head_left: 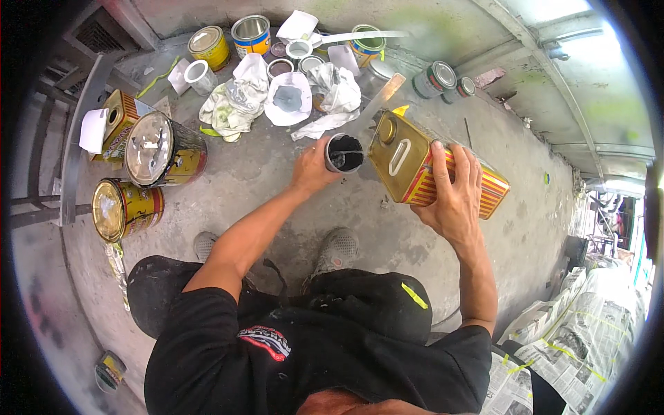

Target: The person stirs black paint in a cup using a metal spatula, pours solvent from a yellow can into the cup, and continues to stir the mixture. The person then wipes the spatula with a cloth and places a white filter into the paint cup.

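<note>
Right now, the left hand [311, 168] has a dark grey cup [344, 153] above the middle of the concrete floor [387, 256], its fingers curled round the near side; how they sit behind the cup, I can't tell. Dark liquid shows inside. And look at the right hand [449, 187]! It grips a rectangular tin [415, 155], gold on top with red and yellow stripes, tipped over so its capped top faces the cup, just beside it but apart. The forefinger lies a little apart from the other fingers over the upper side, the thumb below. A pale strip [384, 97] slants up beside the cup's rim; whether it stands inside, I can't tell.

Over to the floor's far edge: crumpled rags [235, 107] flank a white sheet [287, 99] with a grey blotch, open tins [251, 36] lined up behind. At the left edge, a big lidded can [151, 149] stands near a smaller gold-lidded can [111, 211]. Toward the far right corner, two grey tins [434, 80] lie close together.
</note>
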`<state>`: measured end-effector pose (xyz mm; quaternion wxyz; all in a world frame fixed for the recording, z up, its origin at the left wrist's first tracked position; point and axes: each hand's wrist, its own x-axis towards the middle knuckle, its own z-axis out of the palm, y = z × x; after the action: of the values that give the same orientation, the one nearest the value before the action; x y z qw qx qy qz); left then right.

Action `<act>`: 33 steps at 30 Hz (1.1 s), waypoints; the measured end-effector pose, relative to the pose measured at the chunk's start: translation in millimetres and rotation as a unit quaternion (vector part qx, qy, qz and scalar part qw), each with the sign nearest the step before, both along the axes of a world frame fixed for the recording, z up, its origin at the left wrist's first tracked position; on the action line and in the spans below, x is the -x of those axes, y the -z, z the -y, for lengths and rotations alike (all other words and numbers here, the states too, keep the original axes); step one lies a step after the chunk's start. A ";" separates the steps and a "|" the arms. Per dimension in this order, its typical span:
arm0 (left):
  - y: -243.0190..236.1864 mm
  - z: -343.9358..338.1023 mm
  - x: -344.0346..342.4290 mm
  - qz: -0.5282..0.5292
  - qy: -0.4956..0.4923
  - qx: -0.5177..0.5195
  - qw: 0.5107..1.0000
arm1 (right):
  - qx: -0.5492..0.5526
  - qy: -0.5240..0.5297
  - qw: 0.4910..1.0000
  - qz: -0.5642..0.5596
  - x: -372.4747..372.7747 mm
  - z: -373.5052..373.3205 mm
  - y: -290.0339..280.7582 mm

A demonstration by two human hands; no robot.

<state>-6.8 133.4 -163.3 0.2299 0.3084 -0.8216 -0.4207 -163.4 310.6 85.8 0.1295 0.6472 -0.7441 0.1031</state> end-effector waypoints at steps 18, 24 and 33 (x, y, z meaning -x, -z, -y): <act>12.7 -1.5 5.7 -0.006 -0.006 -0.016 1.000 | -0.002 0.044 0.997 0.063 2.3 -8.1 15.9; 7.5 1.5 12.0 -0.031 -0.033 -0.087 0.995 | 0.048 0.136 0.968 0.208 9.0 -11.7 46.3; 14.5 9.4 7.9 -0.065 -0.030 -0.046 0.996 | 0.188 0.242 0.886 0.347 54.2 20.1 75.7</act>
<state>-14.7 124.0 -177.8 0.2813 0.3151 -0.7751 -0.4700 -217.6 290.5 10.1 0.0034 0.3336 -0.8415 0.4249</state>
